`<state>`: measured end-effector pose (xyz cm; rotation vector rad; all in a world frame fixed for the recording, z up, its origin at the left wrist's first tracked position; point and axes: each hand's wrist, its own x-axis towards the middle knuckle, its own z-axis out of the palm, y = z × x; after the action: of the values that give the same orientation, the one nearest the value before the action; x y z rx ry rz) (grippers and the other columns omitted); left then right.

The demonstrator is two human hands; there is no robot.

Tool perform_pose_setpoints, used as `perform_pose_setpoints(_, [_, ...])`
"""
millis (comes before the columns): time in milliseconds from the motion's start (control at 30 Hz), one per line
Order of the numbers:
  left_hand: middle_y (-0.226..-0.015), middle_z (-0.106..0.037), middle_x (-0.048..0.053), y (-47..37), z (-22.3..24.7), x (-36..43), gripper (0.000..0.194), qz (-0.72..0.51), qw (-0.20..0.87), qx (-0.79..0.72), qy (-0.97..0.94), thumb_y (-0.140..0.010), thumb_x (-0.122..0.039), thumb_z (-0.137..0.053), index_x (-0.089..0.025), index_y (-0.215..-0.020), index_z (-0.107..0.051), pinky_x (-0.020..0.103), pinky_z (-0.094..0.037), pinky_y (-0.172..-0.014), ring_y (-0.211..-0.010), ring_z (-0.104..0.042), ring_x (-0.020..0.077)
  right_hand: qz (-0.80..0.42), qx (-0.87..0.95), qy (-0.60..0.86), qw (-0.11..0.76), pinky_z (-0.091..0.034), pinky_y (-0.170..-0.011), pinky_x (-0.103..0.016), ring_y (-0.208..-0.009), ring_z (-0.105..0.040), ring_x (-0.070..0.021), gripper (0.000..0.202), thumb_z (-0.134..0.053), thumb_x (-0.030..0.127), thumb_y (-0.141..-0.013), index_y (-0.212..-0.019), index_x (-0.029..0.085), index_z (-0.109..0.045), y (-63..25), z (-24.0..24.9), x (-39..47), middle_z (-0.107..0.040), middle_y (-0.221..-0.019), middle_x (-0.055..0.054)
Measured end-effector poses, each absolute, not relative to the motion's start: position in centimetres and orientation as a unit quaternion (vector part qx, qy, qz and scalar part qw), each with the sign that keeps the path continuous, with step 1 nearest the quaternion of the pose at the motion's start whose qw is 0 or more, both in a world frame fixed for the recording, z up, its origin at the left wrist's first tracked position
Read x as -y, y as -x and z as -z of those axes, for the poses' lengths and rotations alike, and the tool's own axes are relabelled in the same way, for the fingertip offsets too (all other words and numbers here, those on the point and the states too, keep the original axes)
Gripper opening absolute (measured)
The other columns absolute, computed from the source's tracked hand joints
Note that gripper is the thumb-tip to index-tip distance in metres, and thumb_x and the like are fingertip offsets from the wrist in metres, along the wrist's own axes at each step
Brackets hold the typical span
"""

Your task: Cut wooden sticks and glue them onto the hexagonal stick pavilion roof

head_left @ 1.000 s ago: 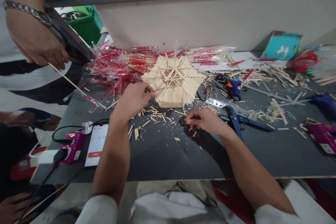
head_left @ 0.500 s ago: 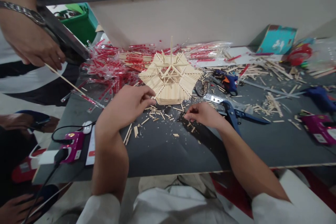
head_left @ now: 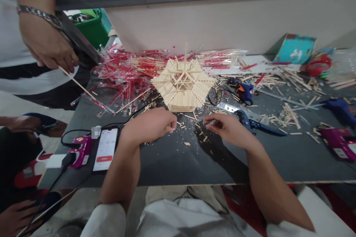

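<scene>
A many-sided model of pale wooden sticks [head_left: 182,98] stands at the middle of the dark table, with an upright stick on top. My left hand [head_left: 160,123] hovers at its front left, fingers curled together; whatever they may hold is too small to see. To the front right of the model is my right hand [head_left: 221,127], its fingers apart with nothing visible between them. Short stick scraps [head_left: 187,143] lie on the table between and below the hands. Neither hand touches the model.
Red-and-clear wrappers [head_left: 122,74] lie behind left. Blue cutters [head_left: 260,126], a glue gun [head_left: 244,92] and loose sticks are at right. A phone [head_left: 104,150] and purple power adapter [head_left: 82,152] sit at left. Another person's hand [head_left: 51,46] holds a stick at upper left.
My left hand has moved away from the model's front-left edge, toward me. My right hand's fingers have spread apart. The phone's screen has come into view, and the whole view has shifted slightly.
</scene>
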<state>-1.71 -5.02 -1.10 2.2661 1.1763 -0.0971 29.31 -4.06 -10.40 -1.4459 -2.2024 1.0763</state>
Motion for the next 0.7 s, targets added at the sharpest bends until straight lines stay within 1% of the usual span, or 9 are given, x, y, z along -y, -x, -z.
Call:
perform_pose_setpoints(100, [-0.075,-0.071,0.002,1.6,1.7,4.7,0.015,0.030,0.296,-0.430,-0.852,-0.083,-0.017,-0.057,-0.019,-0.079,-0.071,0.030,-0.039,-0.072,-0.073,-0.062,0.0168,-0.300,0.765,0.546,0.161,-0.053,-0.075,-0.037,-0.084,-0.068,-0.0236,0.035,-0.060,0.049,-0.095,-0.116,0.023,-0.070,-32.5,10.2,6.1,-0.074,-0.111,-0.011])
perform_pose_setpoints(167, [-0.077,-0.071,0.003,1.5,2.1,4.7,0.016,0.028,0.288,-0.429,-0.856,-0.084,-0.018,-0.056,-0.019,-0.080,-0.071,0.030,-0.039,-0.072,-0.076,-0.063,0.0176,-0.222,0.763,0.582,0.175,-0.054,-0.087,-0.041,-0.097,-0.069,-0.0275,0.036,-0.056,0.049,-0.096,-0.119,0.024,-0.069,-35.2,10.8,7.7,-0.072,-0.118,-0.012])
perform_pose_setpoints(200, [-0.080,-0.072,0.004,1.3,2.3,4.6,0.016,0.030,0.283,-0.427,-0.858,-0.085,-0.018,-0.055,-0.019,-0.081,-0.071,0.030,-0.040,-0.073,-0.079,-0.063,0.0182,-0.167,0.758,0.603,0.184,-0.052,-0.097,-0.044,-0.108,-0.067,-0.0305,0.039,-0.054,0.050,-0.097,-0.120,0.023,-0.068,-36.5,11.4,8.5,-0.070,-0.121,-0.013])
perform_pose_setpoints(267, [-0.085,-0.072,0.005,1.1,2.5,4.6,0.016,0.032,0.275,-0.423,-0.863,-0.085,-0.018,-0.055,-0.019,-0.084,-0.070,0.031,-0.040,-0.075,-0.083,-0.063,0.0192,-0.082,0.749,0.634,0.174,-0.044,-0.110,-0.054,-0.127,-0.058,-0.0389,0.055,-0.056,0.058,-0.093,-0.131,0.019,-0.063,-39.1,12.9,10.0,-0.064,-0.133,-0.019])
perform_pose_setpoints(367, [-0.088,-0.072,0.005,0.9,2.5,4.7,0.015,0.032,0.287,-0.420,-0.861,-0.085,-0.018,-0.055,-0.019,-0.084,-0.070,0.031,-0.042,-0.077,-0.085,-0.063,0.0194,-0.022,0.718,0.685,0.121,-0.039,-0.111,-0.066,-0.139,-0.044,-0.0513,0.091,-0.059,0.075,-0.083,-0.150,0.012,-0.048,-42.0,15.4,11.9,-0.045,-0.152,-0.029])
perform_pose_setpoints(433, [-0.084,-0.072,0.005,1.0,2.1,4.7,0.015,0.029,0.307,-0.426,-0.851,-0.084,-0.018,-0.056,-0.019,-0.082,-0.071,0.031,-0.042,-0.077,-0.083,-0.064,0.0187,-0.018,0.717,0.688,0.110,-0.037,-0.114,-0.065,-0.143,-0.040,-0.0528,0.102,-0.056,0.079,-0.082,-0.154,0.010,-0.041,-43.0,16.6,12.7,-0.037,-0.157,-0.031])
perform_pose_setpoints(533, [-0.081,-0.072,0.004,1.4,1.3,5.0,0.013,0.037,0.333,-0.442,-0.832,-0.085,-0.019,-0.059,-0.019,-0.081,-0.071,0.031,-0.043,-0.077,-0.079,-0.064,0.0180,-0.009,0.718,0.686,0.112,-0.030,-0.120,-0.062,-0.149,-0.032,-0.0509,0.108,-0.056,0.081,-0.082,-0.159,0.010,-0.032,-43.6,17.7,13.2,-0.034,-0.161,-0.030])
perform_pose_setpoints(633, [-0.085,-0.073,0.004,1.9,0.5,5.2,0.013,0.041,0.352,-0.436,-0.828,-0.088,-0.023,-0.060,-0.019,-0.083,-0.072,0.030,-0.044,-0.076,-0.082,-0.066,0.0185,-0.007,0.726,0.681,0.099,-0.024,-0.122,-0.063,-0.154,-0.020,-0.0519,0.117,-0.056,0.084,-0.079,-0.162,0.008,-0.022,-43.9,17.9,13.0,-0.027,-0.164,-0.032])
perform_pose_setpoints(700, [-0.089,-0.074,0.003,2.0,0.2,5.3,0.015,0.020,0.360,-0.423,-0.831,-0.091,-0.025,-0.059,-0.020,-0.086,-0.072,0.029,-0.044,-0.076,-0.084,-0.067,0.0177,-0.028,0.734,0.671,0.096,-0.022,-0.123,-0.061,-0.155,-0.018,-0.0503,0.119,-0.055,0.083,-0.080,-0.164,0.007,-0.018,-44.1,17.8,12.5,-0.024,-0.165,-0.031])
